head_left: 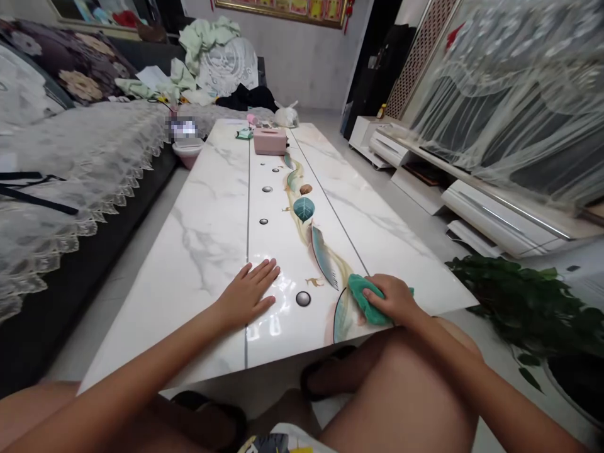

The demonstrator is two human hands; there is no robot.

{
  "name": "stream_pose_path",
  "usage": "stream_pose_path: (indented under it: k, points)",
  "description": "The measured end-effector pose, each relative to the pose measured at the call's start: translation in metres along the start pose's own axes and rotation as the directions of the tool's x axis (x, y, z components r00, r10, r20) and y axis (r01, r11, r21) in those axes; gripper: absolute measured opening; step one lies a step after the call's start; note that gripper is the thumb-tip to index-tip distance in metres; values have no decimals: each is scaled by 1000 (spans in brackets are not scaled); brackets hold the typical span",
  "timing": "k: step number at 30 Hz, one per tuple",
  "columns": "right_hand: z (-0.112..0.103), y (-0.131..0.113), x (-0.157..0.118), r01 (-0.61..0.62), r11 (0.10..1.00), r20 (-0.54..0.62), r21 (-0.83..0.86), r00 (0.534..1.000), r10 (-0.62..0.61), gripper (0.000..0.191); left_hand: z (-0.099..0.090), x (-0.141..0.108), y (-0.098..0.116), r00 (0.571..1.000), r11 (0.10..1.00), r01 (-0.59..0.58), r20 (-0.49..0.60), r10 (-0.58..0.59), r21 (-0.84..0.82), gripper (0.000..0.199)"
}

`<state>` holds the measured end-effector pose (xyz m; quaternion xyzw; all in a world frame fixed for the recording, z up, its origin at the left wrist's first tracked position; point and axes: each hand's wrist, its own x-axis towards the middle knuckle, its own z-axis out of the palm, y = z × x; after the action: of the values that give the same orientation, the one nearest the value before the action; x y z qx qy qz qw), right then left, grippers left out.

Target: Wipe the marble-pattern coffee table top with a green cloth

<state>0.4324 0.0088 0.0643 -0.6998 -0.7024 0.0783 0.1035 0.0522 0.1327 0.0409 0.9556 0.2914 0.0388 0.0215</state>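
Head view: right hand (396,299) presses a green cloth (365,301) onto the marble coffee table (207,245) near its front right corner, the cloth's long axis running diagonally toward that edge. Left hand (248,292) lies flat, fingers spread, beside it. A pink tissue box (270,140) stands at the far end.

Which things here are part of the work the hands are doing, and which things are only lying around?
In use:
- green cloth, pressed on the table by the right hand
- marble-look table, with the left hand flat on it

Lying about:
- pink tissue box at the far end
- white plastic bag
- clothes pile on the sofa
- potted plant on the floor
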Motion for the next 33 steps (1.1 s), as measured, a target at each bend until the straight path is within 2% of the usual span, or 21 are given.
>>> stream_pose_path:
  k: [3,6,11,14,19,24,27,33]
  points:
    - [-2,0,1,19,999,45,38,999,-21,45,12,2,-3,1000,1000,2,-8,-2,-10,63]
    - [-2,2,2,18,998,54,61,998,-21,46,17,-2,-3,998,1000,-20,-58,20,0,62]
    - [3,17,26,-29,998,-74,60,997,34,51,19,-4,-2,991,999,-48,-124,50,27,63]
    - [4,33,56,-47,999,-127,-17,991,44,50,19,-5,-1,986,999,-50,-159,52,16,69]
    - [-1,54,119,-40,991,-132,-131,991,23,48,17,-5,2,982,998,-60,-178,61,7,75]
    - [-4,61,189,-157,961,-162,-226,979,122,47,12,-5,5,983,998,-53,-177,49,-19,76]
    - [-5,63,226,-170,953,-163,-252,978,132,47,10,-5,6,980,998,-59,-191,58,3,75]
    - [-8,68,277,-210,940,-179,-270,970,165,50,8,-5,8,986,999,-49,-160,52,24,71]
